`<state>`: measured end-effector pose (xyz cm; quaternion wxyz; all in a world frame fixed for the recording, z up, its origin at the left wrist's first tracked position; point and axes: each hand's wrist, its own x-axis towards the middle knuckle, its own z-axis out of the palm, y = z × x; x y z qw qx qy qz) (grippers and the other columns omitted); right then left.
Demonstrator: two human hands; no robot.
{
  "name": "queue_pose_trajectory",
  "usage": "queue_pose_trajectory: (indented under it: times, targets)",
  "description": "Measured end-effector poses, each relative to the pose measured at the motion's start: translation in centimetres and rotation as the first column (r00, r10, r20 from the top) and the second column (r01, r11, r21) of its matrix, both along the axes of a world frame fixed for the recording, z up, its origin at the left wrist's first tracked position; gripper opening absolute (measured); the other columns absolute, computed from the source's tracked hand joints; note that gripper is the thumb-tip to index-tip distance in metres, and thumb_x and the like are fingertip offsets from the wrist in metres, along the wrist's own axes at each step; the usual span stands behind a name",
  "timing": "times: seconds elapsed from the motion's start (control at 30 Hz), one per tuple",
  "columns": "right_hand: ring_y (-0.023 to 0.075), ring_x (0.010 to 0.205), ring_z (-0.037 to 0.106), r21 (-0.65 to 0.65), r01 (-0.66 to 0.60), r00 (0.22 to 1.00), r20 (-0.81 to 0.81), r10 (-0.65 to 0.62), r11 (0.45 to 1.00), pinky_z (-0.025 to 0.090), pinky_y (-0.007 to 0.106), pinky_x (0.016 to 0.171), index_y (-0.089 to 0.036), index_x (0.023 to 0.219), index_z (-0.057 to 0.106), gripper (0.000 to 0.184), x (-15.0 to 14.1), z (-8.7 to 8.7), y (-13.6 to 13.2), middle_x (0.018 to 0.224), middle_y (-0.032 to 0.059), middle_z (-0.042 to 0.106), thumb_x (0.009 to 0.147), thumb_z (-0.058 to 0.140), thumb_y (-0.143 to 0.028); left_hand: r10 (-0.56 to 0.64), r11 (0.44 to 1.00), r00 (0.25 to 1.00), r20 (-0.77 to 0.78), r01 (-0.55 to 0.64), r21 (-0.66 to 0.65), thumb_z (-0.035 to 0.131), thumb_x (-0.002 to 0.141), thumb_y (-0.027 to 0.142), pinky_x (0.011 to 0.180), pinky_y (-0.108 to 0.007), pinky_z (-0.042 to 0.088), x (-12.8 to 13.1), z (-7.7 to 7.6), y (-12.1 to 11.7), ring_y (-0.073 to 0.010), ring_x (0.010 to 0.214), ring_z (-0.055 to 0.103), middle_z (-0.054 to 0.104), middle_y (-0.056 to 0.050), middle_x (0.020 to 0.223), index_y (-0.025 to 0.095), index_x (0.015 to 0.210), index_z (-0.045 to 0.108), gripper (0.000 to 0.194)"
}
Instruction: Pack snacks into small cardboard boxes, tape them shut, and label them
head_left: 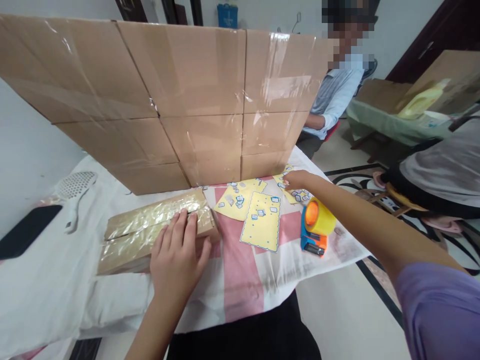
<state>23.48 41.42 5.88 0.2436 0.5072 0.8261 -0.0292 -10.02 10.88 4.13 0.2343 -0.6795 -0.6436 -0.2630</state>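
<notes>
My left hand [178,257] lies flat with fingers stretched out on the near right end of a taped cardboard parcel [150,225] on the table. My right hand [296,179] reaches far forward to the yellow sticker sheets [292,192] by the cardboard wall, its fingers curled on a sheet's edge; what they hold is unclear. More yellow sheets [261,220] with small blue-edged stickers lie between the hands. An orange and blue tape dispenser [317,225] with a yellow roll stands under my right forearm.
A tall wall of taped cardboard boxes [180,95] closes the table's far side. A white perforated scoop [75,192] and a black phone [28,230] lie at left. A seated person [333,95] is behind the wall at right. Another person's back [446,170] is at far right.
</notes>
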Motion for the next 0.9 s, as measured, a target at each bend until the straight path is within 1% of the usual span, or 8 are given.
queue_pose_trajectory:
  times: [0.23,0.5,0.57,0.63,0.7,0.77,0.83,0.9]
  targets:
    - [0.0309,0.102,0.067,0.022,-0.064,0.998,0.002,0.064,0.998,0.043,0.034,0.078,-0.015,0.102,0.076,0.022,-0.8,0.0,-0.2,0.111,0.0185,0.074,0.091,0.058,-0.023,0.013,1.0,1.0,0.006,-0.013,0.016,0.063,0.087,0.036,0.111,-0.05,0.04,0.1,-0.1,0.0,-0.0405,0.129,0.06,0.059,-0.021,0.146,0.011,0.144,0.053,0.063]
    - [0.0239,0.091,0.065,0.044,-0.024,0.961,-0.275,0.035,0.999,0.041,0.03,0.075,-0.015,0.092,0.071,0.02,1.4,1.5,-0.9,0.102,0.0137,0.074,0.091,0.052,-0.019,-0.015,0.999,0.998,0.064,0.013,0.035,0.064,0.089,0.033,0.111,-0.055,0.04,0.7,0.5,-0.2,-0.0436,0.132,0.057,0.058,-0.025,0.146,0.009,0.139,0.056,0.056]
    - [0.0225,0.09,0.064,0.053,-0.004,0.926,-0.377,0.024,0.999,0.042,0.029,0.077,-0.015,0.093,0.069,0.02,1.9,2.3,-1.7,0.1,0.0122,0.073,0.091,0.049,-0.021,-0.099,0.989,0.987,0.127,0.084,0.118,0.066,0.088,0.026,0.113,-0.056,0.037,1.8,0.7,-0.4,-0.0419,0.132,0.057,0.063,-0.023,0.139,0.013,0.131,0.06,0.046]
    - [0.0201,0.087,0.063,0.055,0.001,0.884,-0.467,0.025,0.998,0.043,0.029,0.076,-0.015,0.097,0.065,0.023,1.9,3.4,-3.3,0.1,0.0102,0.072,0.094,0.044,-0.025,-0.281,0.94,0.945,0.166,0.237,0.245,0.068,0.085,0.017,0.111,-0.053,0.04,3.7,0.8,-0.4,-0.0357,0.123,0.065,0.073,-0.016,0.122,0.018,0.119,0.065,0.034]
    - [0.0171,0.08,0.061,0.019,-0.016,0.817,-0.575,0.024,1.0,0.044,0.028,0.071,-0.016,0.096,0.062,0.025,1.5,4.6,-5.9,0.094,0.0072,0.071,0.097,0.04,-0.03,-0.482,0.858,0.845,0.23,0.404,0.316,0.067,0.083,0.01,0.097,-0.042,0.05,6.1,1.1,0.1,-0.0264,0.102,0.071,0.077,-0.008,0.102,0.022,0.108,0.066,0.028]
    - [0.015,0.072,0.056,-0.088,-0.074,0.682,-0.731,-0.014,0.993,0.042,0.027,0.066,-0.018,0.09,0.058,0.026,0.7,5.8,-9.2,0.084,0.0033,0.066,0.098,0.041,-0.035,-0.566,0.824,0.729,0.384,0.486,0.292,0.064,0.086,0.01,0.082,-0.034,0.054,8.6,1.9,1.3,-0.0203,0.089,0.071,0.076,-0.005,0.096,0.023,0.108,0.065,0.025]
    - [0.0136,0.068,0.051,-0.213,-0.176,0.518,-0.85,-0.094,0.961,0.04,0.026,0.064,-0.019,0.083,0.056,0.026,-0.2,6.6,-12.8,0.075,-0.0007,0.057,0.097,0.047,-0.039,-0.509,0.847,0.656,0.557,0.496,0.191,0.063,0.091,0.017,0.078,-0.032,0.055,10.6,2.9,3.0,-0.0193,0.091,0.07,0.074,-0.006,0.106,0.023,0.118,0.063,0.028]
    - [0.0122,0.066,0.046,-0.278,-0.252,0.438,-0.887,-0.147,0.927,0.037,0.025,0.063,-0.019,0.08,0.055,0.024,-0.9,7.1,-16.0,0.071,-0.0034,0.05,0.096,0.052,-0.037,-0.423,0.862,0.645,0.636,0.503,0.063,0.063,0.093,0.025,0.081,-0.033,0.056,11.8,4.0,4.5,-0.0209,0.099,0.07,0.073,-0.007,0.116,0.024,0.126,0.062,0.033]
